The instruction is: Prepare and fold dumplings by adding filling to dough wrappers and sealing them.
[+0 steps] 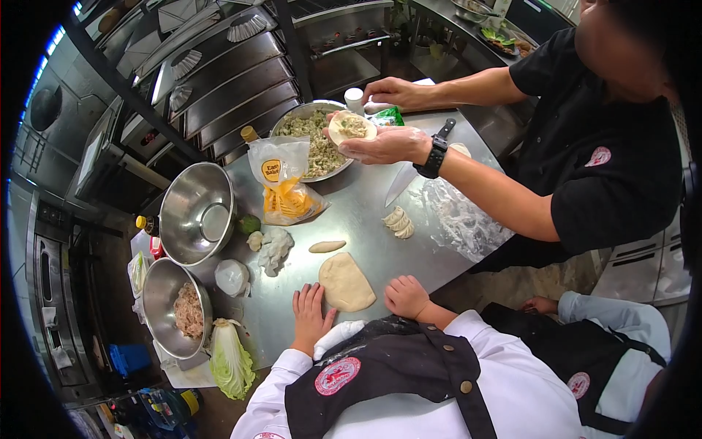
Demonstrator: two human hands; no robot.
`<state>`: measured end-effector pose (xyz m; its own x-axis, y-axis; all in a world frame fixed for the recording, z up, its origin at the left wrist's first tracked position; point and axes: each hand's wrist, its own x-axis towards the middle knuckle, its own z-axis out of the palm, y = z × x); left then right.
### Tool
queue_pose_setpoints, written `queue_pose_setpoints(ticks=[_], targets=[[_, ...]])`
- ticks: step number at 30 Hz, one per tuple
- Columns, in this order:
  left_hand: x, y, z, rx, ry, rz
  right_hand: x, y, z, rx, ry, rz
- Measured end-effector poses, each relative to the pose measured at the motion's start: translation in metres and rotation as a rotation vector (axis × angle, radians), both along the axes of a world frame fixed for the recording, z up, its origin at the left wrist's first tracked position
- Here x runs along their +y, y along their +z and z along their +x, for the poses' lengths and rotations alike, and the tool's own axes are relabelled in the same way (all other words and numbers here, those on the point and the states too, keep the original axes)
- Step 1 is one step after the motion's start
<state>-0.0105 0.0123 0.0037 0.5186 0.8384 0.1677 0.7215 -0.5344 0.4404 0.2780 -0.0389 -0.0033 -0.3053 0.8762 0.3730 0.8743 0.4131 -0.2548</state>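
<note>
A flat sheet of dough (346,282) lies on the steel table in front of me. My left hand (311,314) rests palm down at its left edge, fingers extended, holding nothing. To the right of the sheet, my right hand (407,296) is curled into a loose fist on the table, with nothing visible in it. A small tapered strip of dough (327,247) sits just beyond the sheet. Farther right are several pleated dumplings (399,222). Across the table, a co-worker's hand (389,144) holds a round wrapper with filling (352,127).
A knife (403,181) lies near the co-worker, beside floured steel (460,214). Behind stand a bowl of chopped filling (315,164) and a flour bag (288,186). To my left are an empty steel bowl (189,217), a bowl of minced meat (189,310) and a napa cabbage (230,356).
</note>
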Motion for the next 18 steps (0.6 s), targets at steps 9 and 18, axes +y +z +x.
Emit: queue_pose_setpoints(ticks=[9, 18], targets=[[-0.002, -0.001, -0.001, 0.003, -0.013, -0.008, -0.002, 0.002, 0.000, 0.021, 0.000, 0.017], [0.001, -0.011, -0.002, 0.005, -0.026, 0.049, -0.002, 0.003, 0.002, -0.011, -0.013, -0.027]])
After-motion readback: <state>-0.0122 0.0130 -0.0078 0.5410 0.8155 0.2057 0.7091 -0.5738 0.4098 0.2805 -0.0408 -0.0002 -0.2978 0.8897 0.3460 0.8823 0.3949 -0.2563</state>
